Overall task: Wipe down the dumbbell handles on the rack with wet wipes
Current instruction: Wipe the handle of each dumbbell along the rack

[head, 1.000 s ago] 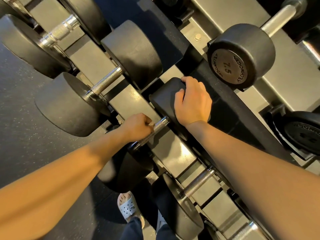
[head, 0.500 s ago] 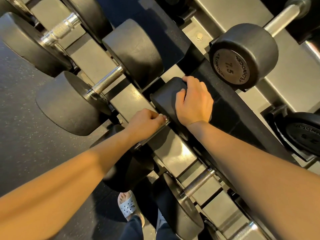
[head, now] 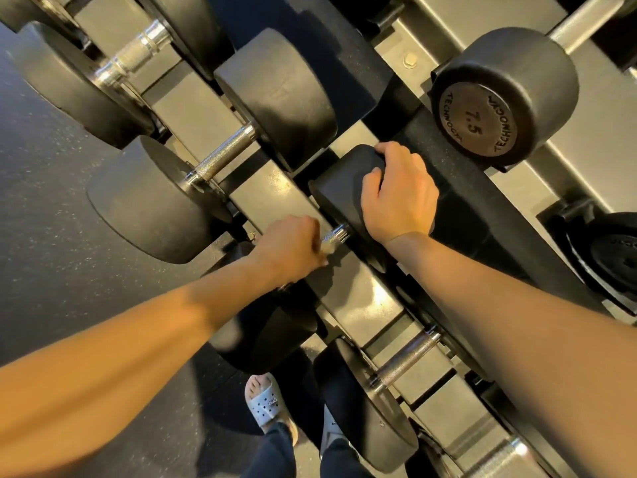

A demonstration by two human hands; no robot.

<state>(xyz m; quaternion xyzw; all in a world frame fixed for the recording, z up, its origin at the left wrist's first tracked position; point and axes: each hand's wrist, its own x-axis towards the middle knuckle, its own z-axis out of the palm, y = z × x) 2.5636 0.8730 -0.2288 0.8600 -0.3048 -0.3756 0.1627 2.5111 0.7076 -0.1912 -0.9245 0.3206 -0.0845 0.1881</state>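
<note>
Chrome was visible only as a short knurled stub of the dumbbell handle (head: 337, 234) near the middle of the view. The rest of the bar was covered by the left hand (head: 289, 248), which was wrapped closed around it. A pale scrap of wet wipe (head: 327, 249) was seen held against the bar at that hand's fingertips. At 2 o'clock from the stub, the right hand (head: 400, 194) was laid over the black rubber head (head: 339, 188) of the same dumbbell, with fingers hooked over its far edge and thumb set on its side, so the head was gripped. The near head (head: 262, 336) was partly hidden under the left forearm at 7 o'clock. The dumbbell was seated across the beige rack (head: 275, 191). A neighbouring dumbbell (head: 225, 153) was racked at 10 o'clock, a further dumbbell (head: 405, 360) at 5 o'clock, and a 7.5 dumbbell (head: 482, 119) on the upper tier at 1 o'clock. A grey sandal (head: 263, 405) was seen on the dark speckled floor (head: 51, 201) at 6 o'clock.
</note>
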